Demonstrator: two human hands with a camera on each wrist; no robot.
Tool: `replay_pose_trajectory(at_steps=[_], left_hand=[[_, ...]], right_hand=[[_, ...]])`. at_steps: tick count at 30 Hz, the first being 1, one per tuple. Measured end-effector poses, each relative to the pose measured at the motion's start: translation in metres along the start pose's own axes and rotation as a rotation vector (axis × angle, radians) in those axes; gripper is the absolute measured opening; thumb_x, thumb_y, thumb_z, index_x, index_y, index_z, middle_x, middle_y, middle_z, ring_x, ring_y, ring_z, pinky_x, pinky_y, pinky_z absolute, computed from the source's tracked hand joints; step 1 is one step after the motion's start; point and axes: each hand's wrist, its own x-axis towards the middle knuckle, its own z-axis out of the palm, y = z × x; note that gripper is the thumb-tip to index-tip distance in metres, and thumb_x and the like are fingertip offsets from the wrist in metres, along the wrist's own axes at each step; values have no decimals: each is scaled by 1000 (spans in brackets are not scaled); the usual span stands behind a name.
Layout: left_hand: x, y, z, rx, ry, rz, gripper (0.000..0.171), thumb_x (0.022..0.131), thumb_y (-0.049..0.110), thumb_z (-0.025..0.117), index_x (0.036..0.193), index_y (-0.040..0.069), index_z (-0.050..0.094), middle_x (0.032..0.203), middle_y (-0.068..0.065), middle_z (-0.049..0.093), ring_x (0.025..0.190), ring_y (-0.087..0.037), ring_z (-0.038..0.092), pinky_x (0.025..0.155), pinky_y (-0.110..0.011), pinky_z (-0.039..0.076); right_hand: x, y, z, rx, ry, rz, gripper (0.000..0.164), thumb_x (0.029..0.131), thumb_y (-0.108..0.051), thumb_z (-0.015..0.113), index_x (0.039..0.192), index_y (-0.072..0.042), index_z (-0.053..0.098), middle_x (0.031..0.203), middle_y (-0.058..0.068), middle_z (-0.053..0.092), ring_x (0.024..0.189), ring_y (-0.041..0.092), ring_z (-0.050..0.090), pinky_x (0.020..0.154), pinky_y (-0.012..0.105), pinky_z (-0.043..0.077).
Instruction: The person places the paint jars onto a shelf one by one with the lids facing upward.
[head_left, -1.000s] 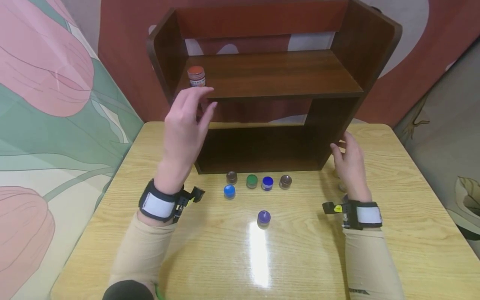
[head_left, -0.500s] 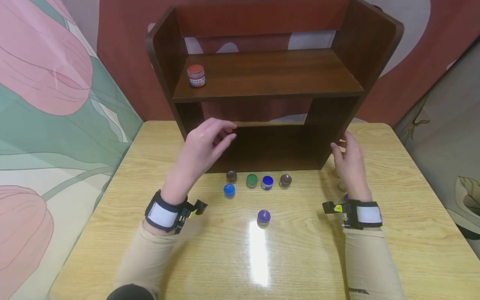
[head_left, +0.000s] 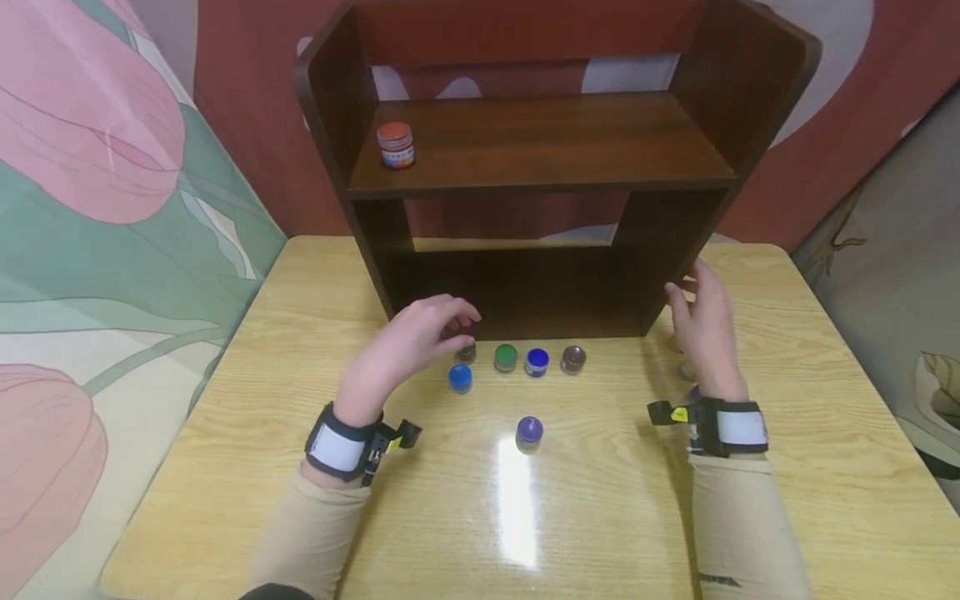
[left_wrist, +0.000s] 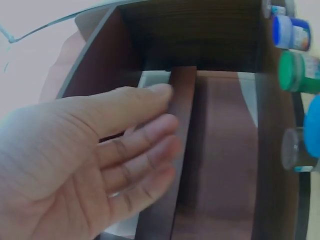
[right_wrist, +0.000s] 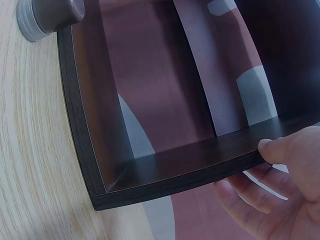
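My left hand hovers before the shelf's lower left front, fingers loosely bent with nothing in them. Right under its fingertips sits a dark brown paint jar, partly covered; a light blue paint jar stands just in front. My right hand grips the right side panel of the dark wooden shelf, thumb at the front edge, fingers along the outer face. On the upper board, at the left, stands a red-orange paint jar.
Along the shelf's foot stand a green jar, a dark blue jar and another brown jar. A purple jar stands nearer on the wooden table. More small jars are half hidden beside the right wrist.
My left hand has come down from beside the red-orange jar on the upper board to the brown jar at the shelf's foot. The right hand keeps its place on the panel.
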Motion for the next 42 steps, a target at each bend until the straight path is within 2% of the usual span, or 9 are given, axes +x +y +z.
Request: replay_pose_trajectory(at_steps=[6, 9, 12, 14, 17, 23, 29, 37, 42], left_hand=[[4, -1, 17, 32, -88, -16, 32, 90, 17, 75, 120, 10, 67, 114, -8, 71, 101, -23, 68, 89, -32, 59], [7, 0, 25, 47, -109, -14, 35, 90, 16, 75, 122, 8, 66, 118, -10, 70, 101, -23, 69, 87, -33, 59], [10, 0, 36, 87, -112, -11, 36, 90, 16, 75, 124, 9, 66, 121, -9, 69, 105, -22, 68, 89, -33, 58], [12, 1, 43, 120, -108, -2, 36, 90, 14, 74, 125, 9, 66, 124, -8, 68, 109, -23, 66, 91, -34, 58], [15, 1, 55, 163, -104, 27, 36, 90, 14, 74, 125, 9, 66, 125, -8, 67, 116, -22, 64, 97, -34, 56], [19, 3, 70, 193, -88, 64, 39, 89, 18, 76, 125, 8, 65, 124, -8, 67, 114, -22, 65, 99, -33, 55], [21, 4, 79, 239, -85, 53, 39, 91, 21, 74, 127, 8, 64, 124, -8, 67, 111, -21, 66, 97, -31, 56], [19, 12, 86, 287, -152, 25, 44, 94, 22, 69, 135, 7, 58, 130, -11, 64, 116, -23, 66, 99, -35, 56], [16, 15, 89, 299, -133, 32, 39, 96, 17, 66, 133, 5, 59, 127, -12, 65, 109, -23, 69, 94, -32, 58]], right_hand=[[0, -1, -1, 0, -4, 9, 39, 103, -15, 51, 141, -5, 50, 134, 19, 58, 120, 39, 61, 89, 40, 59], [0, -2, 0, 6, -2, 8, 39, 103, -15, 50, 141, -4, 50, 134, 20, 58, 120, 39, 61, 86, 23, 59], [0, -1, 0, 19, 7, 2, 39, 103, -13, 50, 140, -2, 49, 134, 21, 58, 119, 39, 62, 78, 2, 49], [0, 0, 1, 29, 12, -5, 38, 102, -12, 50, 139, -1, 49, 134, 21, 58, 119, 40, 62, 74, -4, 41], [0, 0, 2, 34, 17, -9, 38, 102, -11, 50, 139, 0, 49, 133, 22, 58, 118, 40, 62, 73, -6, 39], [1, 0, 2, 28, 13, 4, 39, 103, -13, 50, 140, -2, 49, 134, 21, 58, 119, 39, 62, 74, -5, 39], [1, 0, 2, 28, 15, 3, 38, 103, -13, 50, 139, -1, 49, 133, 21, 58, 119, 39, 62, 73, -6, 39], [1, -2, 2, 20, 5, 17, 39, 103, -14, 49, 140, -2, 49, 134, 21, 57, 119, 39, 62, 73, -6, 38], [1, -3, 0, 21, 3, 20, 39, 103, -14, 49, 140, -2, 49, 134, 21, 57, 119, 40, 62, 72, -5, 39]])
